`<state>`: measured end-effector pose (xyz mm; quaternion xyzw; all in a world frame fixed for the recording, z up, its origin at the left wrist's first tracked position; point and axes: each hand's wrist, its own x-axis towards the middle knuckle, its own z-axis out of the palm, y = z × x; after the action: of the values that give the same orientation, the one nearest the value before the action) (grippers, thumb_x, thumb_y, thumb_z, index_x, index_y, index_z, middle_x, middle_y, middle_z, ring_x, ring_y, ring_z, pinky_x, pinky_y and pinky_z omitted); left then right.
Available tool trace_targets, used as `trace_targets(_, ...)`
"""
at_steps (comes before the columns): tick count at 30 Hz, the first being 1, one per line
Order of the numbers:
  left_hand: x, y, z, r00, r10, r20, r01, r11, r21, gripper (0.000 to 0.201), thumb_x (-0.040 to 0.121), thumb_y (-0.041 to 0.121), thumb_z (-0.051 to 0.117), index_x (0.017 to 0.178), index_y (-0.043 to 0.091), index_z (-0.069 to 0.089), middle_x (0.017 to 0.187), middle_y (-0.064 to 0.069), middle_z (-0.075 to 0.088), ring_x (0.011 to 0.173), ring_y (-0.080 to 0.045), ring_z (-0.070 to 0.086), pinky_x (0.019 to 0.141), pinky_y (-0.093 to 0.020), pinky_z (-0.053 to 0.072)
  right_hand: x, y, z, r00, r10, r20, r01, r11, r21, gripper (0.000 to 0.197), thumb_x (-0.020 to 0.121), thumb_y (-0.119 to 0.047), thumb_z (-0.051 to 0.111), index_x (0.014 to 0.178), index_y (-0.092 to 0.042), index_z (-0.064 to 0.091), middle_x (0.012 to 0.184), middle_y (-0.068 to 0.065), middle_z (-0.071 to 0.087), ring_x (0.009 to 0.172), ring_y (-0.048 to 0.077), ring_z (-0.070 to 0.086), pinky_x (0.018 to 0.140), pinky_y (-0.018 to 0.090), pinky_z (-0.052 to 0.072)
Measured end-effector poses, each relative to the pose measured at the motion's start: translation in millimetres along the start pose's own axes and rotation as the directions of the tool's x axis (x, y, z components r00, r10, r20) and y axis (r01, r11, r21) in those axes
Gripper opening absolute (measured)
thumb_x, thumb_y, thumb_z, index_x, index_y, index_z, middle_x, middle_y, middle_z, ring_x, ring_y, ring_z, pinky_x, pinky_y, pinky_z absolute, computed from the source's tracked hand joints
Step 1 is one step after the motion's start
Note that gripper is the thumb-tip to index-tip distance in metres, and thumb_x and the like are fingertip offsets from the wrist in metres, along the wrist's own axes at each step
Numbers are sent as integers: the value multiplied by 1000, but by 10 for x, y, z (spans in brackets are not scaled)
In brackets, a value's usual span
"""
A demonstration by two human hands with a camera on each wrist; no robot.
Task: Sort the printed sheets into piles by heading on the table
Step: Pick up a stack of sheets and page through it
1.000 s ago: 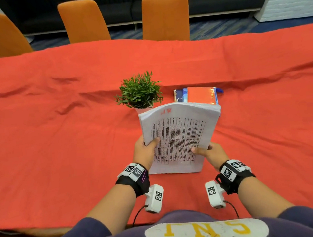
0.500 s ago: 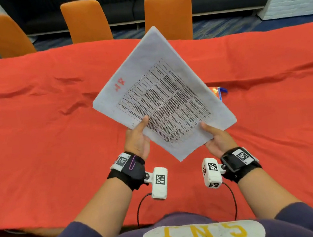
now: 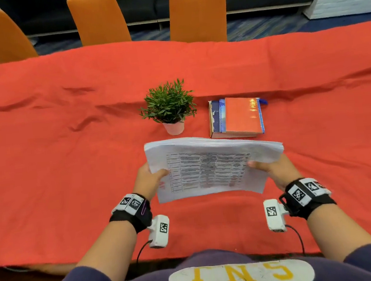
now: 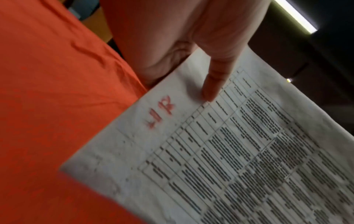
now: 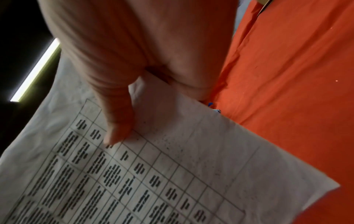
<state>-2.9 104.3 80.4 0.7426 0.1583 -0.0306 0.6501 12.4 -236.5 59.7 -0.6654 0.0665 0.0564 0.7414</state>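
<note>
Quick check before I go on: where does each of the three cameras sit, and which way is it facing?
Head: on the head, facing forward and down at the sheets; both forearms, left hand, right hand show.
Left wrist: along the left hand; thumb on the sheets.
Right wrist: along the right hand; thumb on the sheets.
All share the sheets and red tablecloth.

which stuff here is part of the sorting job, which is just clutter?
Job:
- stack of printed sheets, held off the table
- left hand and right hand, each gripping a side
- red tablecloth, no piles yet

Clutter:
- potted plant
- books
- orange chairs
</note>
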Motion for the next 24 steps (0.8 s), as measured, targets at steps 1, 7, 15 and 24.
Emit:
trace_targets(1, -14, -42, 4, 999, 7, -31, -8, 1000, -19, 23, 77, -9, 64, 95, 5, 67, 82, 1, 74, 75, -13, 67, 71, -27, 52, -20, 9, 10, 1000, 1, 2, -1, 1000, 1, 66, 39, -34, 92, 98, -15, 70, 96, 0, 76, 88, 12, 71, 80, 25, 56)
trace_targets(7, -132, -303, 29, 993, -55, -107, 48, 997, -65, 30, 74, -14, 65, 82, 15, 65, 75, 4, 70, 67, -11, 63, 59, -17, 51, -127, 216, -15, 993, 96, 65, -94, 995, -27, 47, 52, -12, 89, 95, -15, 71, 92, -3, 76, 85, 10, 70, 83, 32, 52)
trace_targets(15, -165, -399, 67, 986, -85, -142, 66, 988, -138, 26, 72, -12, 68, 88, 9, 69, 82, -3, 71, 73, -15, 65, 67, -23, 51, -120, 406, 6, 988, 155, -27, -155, 988, 1, 72, 27, -26, 94, 94, -9, 73, 94, 8, 76, 87, 17, 71, 81, 30, 56)
trace_targets(24, -166, -471, 61, 992, -112, -66, 104, 989, -105, 31, 73, -13, 68, 96, 8, 67, 84, -3, 72, 80, -20, 66, 70, -26, 53, -145, 397, 14, 983, 171, -62, -177, 976, -124, 41, 66, 26, 65, 86, -10, 68, 72, -7, 75, 71, 4, 69, 74, 23, 54)
